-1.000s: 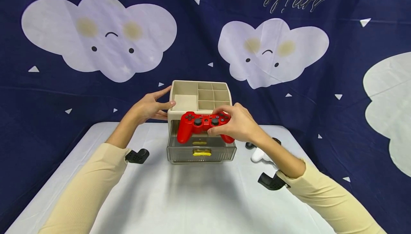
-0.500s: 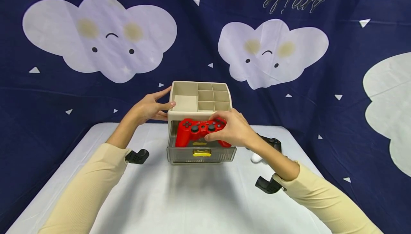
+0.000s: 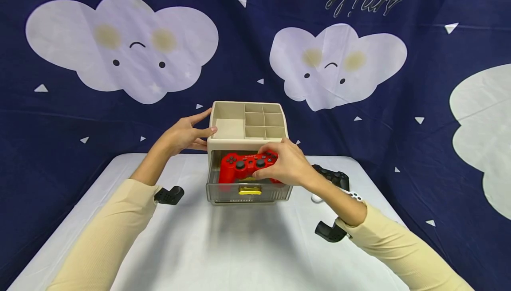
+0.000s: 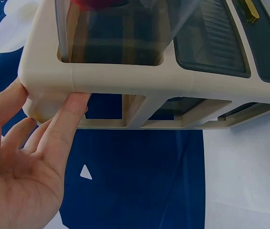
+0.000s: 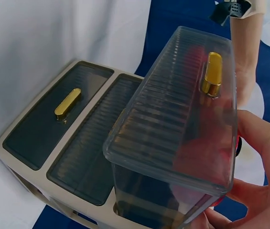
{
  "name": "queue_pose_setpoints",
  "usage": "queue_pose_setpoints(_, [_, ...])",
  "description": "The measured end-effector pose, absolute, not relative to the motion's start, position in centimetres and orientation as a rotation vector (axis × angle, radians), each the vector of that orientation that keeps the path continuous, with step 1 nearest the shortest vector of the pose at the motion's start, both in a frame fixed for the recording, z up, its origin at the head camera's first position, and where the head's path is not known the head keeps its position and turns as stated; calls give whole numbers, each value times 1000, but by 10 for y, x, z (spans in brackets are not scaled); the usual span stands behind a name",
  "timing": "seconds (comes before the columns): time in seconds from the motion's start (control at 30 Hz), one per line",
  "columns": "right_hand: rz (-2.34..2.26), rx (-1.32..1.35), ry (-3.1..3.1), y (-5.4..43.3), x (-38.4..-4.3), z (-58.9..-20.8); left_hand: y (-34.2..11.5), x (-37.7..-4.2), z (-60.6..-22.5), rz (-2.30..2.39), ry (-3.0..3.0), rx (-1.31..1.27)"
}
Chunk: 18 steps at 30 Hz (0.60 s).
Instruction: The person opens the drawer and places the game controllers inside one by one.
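Observation:
In the head view, a cream desktop organizer point(image 3: 231, 142) with drawers stands on the table, its clear top drawer point(image 3: 227, 193) pulled out. My left hand point(image 3: 183, 133) holds the organizer's upper left corner, thumb over the top rim and the other fingers along the side. A red game controller point(image 3: 229, 171) sits low in the drawer, its lower part behind the clear front. My right hand point(image 3: 288, 164) pinches the controller's right side between thumb and fingers, covering its right grip. In the right wrist view, red shows through the clear drawer walls near my fingers.
A black game controller point(image 3: 339, 178) and a mostly hidden white controller point(image 3: 316, 198) lie on the table point(image 3: 239, 251) to the right, partly behind my right forearm. The lower drawers point(image 5: 58, 112) are closed. A blue cloud-print curtain point(image 3: 247, 56) hangs behind.
My right hand has lowered the red controller from in front of the organizer down into the open drawer. The left hand has stayed on the organizer's corner.

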State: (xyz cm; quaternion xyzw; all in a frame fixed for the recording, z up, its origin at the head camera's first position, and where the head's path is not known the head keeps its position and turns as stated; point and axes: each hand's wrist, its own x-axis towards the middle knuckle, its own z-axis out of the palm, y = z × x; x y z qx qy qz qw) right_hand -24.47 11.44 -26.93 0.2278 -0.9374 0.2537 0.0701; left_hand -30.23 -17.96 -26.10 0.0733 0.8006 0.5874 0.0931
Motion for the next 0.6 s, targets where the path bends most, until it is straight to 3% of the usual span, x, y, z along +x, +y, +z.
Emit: queue_pose_setpoints(0.6, [649,748,-2785,112,-249,-279,-179,-300,-260,1745,2370,219])
